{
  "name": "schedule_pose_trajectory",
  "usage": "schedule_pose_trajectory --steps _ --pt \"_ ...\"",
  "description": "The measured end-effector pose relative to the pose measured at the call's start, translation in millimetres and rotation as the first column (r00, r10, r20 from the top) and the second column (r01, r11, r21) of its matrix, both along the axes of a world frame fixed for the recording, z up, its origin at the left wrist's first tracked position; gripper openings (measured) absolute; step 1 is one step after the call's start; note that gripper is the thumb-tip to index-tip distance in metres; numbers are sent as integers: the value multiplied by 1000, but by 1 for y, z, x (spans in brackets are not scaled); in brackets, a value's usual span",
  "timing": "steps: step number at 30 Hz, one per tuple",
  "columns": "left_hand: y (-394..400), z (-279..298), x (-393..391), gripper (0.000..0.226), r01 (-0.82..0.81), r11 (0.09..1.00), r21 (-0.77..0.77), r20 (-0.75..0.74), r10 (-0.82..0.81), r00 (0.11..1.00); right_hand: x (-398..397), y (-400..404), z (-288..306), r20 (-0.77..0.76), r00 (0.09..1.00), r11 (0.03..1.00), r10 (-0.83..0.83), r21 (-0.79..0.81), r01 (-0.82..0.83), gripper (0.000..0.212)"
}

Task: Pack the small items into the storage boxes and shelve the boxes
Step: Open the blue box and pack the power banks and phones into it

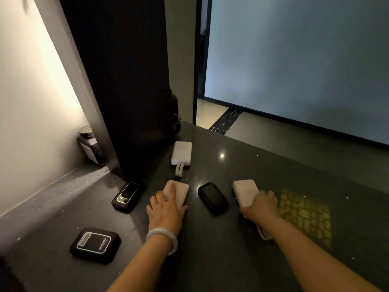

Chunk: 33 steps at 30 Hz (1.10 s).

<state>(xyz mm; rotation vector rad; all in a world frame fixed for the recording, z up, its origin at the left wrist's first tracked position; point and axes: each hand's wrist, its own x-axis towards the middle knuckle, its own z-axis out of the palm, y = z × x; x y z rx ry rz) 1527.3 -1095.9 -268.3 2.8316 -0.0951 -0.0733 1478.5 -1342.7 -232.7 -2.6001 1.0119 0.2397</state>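
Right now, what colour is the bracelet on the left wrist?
Pale milky white, jade-like bangle just behind the left hand; clearest in the head view.

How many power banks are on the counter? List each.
6: white one at back, pink under left hand, pink in right hand, black between them, two black at left.

Both forearms are bare, no sleeves. The left wrist wears a smooth, pale, translucent bangle.
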Motion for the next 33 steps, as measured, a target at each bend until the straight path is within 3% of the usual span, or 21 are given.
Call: schedule_pose_trajectory --steps 4,11,18,25,33 --pt "10 0 -31 84 46 996 -73 -28 -48 998 -60 6 7 -33 998 996 -59 67 61 90" --pt "7 11 -87 76 126 978 -164 -112 -145 983 -162 6 16 56 972 965 -230 140 221 88" --pt "-40 47 -153 79 383 905 -186 -87 -404 911 -279 -12 41 156 919 923 -361 201 328 83" --pt "-122 77 -269 70 653 698 -294 61 -668 742 -434 -38 91 323 832 889 -451 81 450 83" --pt "-195 101 -449 73 878 344 -333 103 -912 396 -642 -30 136 397 684 739 -612 -20 673 87"
